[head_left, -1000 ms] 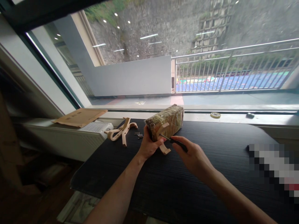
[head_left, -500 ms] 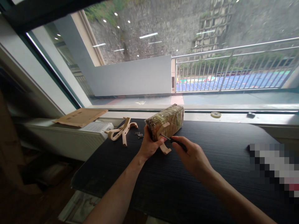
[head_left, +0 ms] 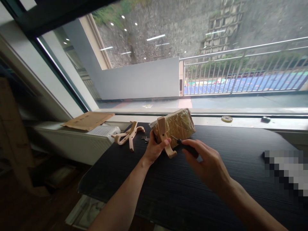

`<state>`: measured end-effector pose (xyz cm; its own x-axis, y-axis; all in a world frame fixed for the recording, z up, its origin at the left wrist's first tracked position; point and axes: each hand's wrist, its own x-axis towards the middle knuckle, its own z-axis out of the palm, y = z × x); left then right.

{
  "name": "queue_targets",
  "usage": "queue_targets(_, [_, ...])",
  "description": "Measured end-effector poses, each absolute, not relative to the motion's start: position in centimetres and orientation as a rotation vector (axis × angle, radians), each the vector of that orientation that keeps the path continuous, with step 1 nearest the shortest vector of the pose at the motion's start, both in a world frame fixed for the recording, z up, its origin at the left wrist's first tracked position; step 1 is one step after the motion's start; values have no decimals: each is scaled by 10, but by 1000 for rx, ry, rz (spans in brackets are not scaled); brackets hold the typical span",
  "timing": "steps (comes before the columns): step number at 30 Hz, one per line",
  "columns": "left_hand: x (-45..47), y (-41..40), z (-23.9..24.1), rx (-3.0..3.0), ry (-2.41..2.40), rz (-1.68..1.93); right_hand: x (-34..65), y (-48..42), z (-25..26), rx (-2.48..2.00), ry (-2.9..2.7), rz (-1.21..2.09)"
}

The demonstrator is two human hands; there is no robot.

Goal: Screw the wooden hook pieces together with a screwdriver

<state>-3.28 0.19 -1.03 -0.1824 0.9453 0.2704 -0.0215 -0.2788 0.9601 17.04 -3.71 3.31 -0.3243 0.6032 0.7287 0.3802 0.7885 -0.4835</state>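
My left hand (head_left: 154, 149) grips a curved wooden hook piece (head_left: 164, 136) and presses it against the near end of a block wrapped in clear film (head_left: 179, 125), which rests on the black table (head_left: 216, 179). My right hand (head_left: 208, 162) is closed on a screwdriver with a black handle (head_left: 189, 148); its thin metal tip points at the wooden piece. Left of my hands lie more curved wooden pieces (head_left: 128, 136) and several small dark screws (head_left: 145, 139).
A cardboard sheet (head_left: 89, 120) lies on the white radiator ledge at the left. A roll of tape (head_left: 226, 119) and a small dark object (head_left: 266, 119) sit on the windowsill behind the table. A blurred patch covers the table's right side.
The wooden piece now stands more upright against the block's end, and the block looks tipped up slightly. My right hand and the screwdriver have shifted a little right; the view moved too.
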Motion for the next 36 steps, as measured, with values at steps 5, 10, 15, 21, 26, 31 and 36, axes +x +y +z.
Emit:
queue_targets(5, [-28, 0, -9, 1267, 1081, 1561, 168, -36, 31, -624, -2053, 127])
queue_targets(10, [-27, -1, -8, 1284, 1058, 1555, 168, -36, 30, -627, -2067, 120])
queue_targets(15, [-26, -1, -7, 1291, 1069, 1549, 167, -36, 30, -620, -2070, 121])
queue_targets(21, [-25, -3, -5, 1299, 1095, 1553, 167, -35, 29, -612, -2073, 145])
queue_targets(26, [-26, -3, -5, 1309, 1087, 1552, 167, -35, 30, -609, -2082, 145])
queue_targets(31, [-25, -3, -6, 1312, 1091, 1550, 169, -36, 36, -608, -2145, -16])
queue_targets(36, [-26, -3, -2, 1386, 1134, 1551, 169, -29, 46, -641, -2191, -164])
